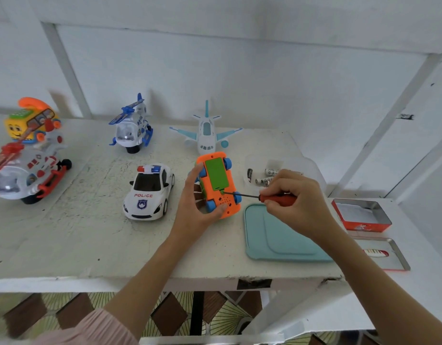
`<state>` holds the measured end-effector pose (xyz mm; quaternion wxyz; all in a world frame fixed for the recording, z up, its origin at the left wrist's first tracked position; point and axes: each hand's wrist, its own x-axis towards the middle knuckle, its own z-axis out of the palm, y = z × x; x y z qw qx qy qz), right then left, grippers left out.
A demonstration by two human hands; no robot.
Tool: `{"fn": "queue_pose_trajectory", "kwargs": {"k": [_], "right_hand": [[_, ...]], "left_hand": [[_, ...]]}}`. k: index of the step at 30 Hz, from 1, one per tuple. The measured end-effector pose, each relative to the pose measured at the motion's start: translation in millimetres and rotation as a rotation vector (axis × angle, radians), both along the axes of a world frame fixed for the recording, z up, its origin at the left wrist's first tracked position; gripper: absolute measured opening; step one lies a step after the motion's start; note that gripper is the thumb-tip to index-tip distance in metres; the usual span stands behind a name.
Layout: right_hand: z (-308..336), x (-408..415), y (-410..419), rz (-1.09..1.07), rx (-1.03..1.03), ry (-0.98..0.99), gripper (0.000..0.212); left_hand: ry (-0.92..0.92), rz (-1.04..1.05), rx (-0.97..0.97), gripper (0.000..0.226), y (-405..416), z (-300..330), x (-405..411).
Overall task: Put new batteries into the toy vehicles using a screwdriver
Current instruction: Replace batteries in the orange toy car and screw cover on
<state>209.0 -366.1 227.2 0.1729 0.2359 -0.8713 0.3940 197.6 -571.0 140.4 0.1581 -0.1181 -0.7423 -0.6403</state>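
My left hand (197, 207) grips an orange toy car (218, 185) turned belly up, blue wheels outward and its green battery cover facing me. My right hand (297, 197) holds a red-handled screwdriver (277, 198). Its thin shaft points left, and the tip sits at the near edge of the green cover. Loose batteries (266, 176) lie in a clear container (312, 168) just behind my right hand.
A white police car (147, 192), a blue helicopter (131, 125), a white plane (206, 131), a red helicopter (26, 170) and a yellow phone bus (31, 120) stand on the table. A teal tray (284, 235), an open red tin (361, 215) and its lid (384, 252) lie at right.
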Motion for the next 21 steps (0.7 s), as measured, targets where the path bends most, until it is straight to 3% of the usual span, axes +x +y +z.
{"fn": "queue_pose_trajectory", "kwargs": {"k": [4,10,14,18,21], "right_hand": [[5,1,1,0.022,0.067,0.008,0.010],[8,6,1,0.017,0.204,0.055,0.013],[5,9,0,-0.033,0.267,-0.008,0.007],[4,10,2,-0.047,0.333,-0.090,0.021],[2,10,2,-0.096,0.312,-0.106,0.019]], "left_hand": [[0.038,0.046,-0.115,0.091,-3,-10,-1],[0.180,0.125,-0.307,0.085,-2,-13,-1],[0.210,0.161,-0.367,0.086,-3,-15,-1],[0.219,0.175,-0.420,0.086,-3,-16,-1],[0.210,0.187,-0.456,0.088,-2,-16,-1]]}}
